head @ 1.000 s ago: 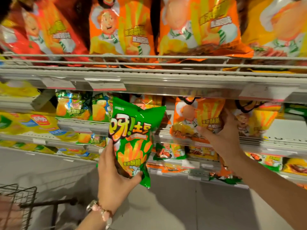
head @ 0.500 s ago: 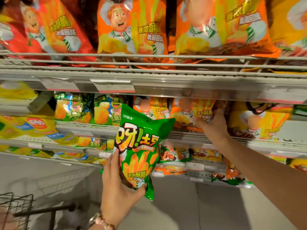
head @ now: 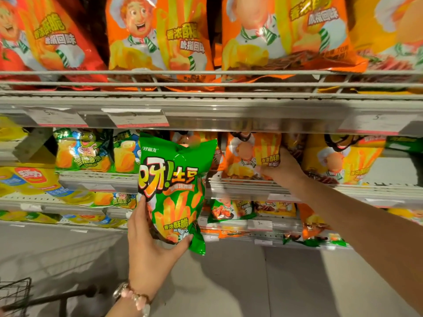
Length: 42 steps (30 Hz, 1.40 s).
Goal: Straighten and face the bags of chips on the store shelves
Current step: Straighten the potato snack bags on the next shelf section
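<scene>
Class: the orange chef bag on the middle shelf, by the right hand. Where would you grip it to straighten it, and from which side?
Probably the lower right corner of the orange chef bag, from the front right, where the right hand already rests. The shelf above overhangs its top, and the green bag held by the left hand crowds its left.

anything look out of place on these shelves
Yes. On the lowest shelf at right, an orange bag and green bags sag over the front edge instead of standing faced. The green bag is off the shelf, in the left hand.
</scene>
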Each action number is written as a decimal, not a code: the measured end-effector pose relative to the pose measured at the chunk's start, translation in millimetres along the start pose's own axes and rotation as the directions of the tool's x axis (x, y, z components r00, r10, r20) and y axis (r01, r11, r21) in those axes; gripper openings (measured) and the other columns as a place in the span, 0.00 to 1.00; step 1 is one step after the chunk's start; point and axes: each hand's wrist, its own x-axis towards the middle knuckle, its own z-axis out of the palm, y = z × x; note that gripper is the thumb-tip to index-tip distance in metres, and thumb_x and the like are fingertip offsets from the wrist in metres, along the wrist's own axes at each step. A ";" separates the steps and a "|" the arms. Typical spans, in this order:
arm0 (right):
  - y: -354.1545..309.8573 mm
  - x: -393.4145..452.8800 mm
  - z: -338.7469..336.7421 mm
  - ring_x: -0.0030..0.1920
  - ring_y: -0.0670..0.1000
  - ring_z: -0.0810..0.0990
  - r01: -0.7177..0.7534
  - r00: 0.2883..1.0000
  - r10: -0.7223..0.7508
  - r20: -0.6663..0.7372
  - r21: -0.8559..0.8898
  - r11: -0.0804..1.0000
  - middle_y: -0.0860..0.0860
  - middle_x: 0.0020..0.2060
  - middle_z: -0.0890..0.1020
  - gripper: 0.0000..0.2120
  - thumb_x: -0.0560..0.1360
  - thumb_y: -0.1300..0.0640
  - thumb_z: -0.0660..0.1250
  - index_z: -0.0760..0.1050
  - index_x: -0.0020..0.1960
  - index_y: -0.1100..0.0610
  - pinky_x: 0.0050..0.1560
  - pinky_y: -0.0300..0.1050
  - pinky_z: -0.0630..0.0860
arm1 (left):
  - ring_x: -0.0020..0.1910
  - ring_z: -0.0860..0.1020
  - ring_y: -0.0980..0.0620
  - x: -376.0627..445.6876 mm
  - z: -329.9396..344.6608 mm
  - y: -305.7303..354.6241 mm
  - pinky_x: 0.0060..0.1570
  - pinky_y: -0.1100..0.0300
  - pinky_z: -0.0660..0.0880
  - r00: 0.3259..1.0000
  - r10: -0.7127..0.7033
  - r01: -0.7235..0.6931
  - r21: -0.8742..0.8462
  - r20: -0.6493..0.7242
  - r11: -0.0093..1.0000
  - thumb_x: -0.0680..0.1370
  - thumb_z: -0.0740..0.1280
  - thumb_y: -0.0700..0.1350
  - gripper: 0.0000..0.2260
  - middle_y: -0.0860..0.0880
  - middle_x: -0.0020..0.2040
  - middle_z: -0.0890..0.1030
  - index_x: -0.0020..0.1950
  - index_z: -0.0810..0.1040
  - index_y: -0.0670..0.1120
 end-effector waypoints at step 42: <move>100.2 -135.8 -170.7 0.53 0.45 0.80 0.053 0.935 0.092 -0.343 0.389 0.920 0.41 0.51 0.81 0.32 0.61 0.51 0.80 0.68 0.59 0.47 0.56 0.53 0.77 | 0.68 0.65 0.34 -87.1 213.1 243.8 0.61 0.35 0.68 0.910 0.217 -0.217 -0.039 0.354 0.975 0.57 0.69 0.68 0.51 0.35 0.69 0.64 0.74 0.56 0.49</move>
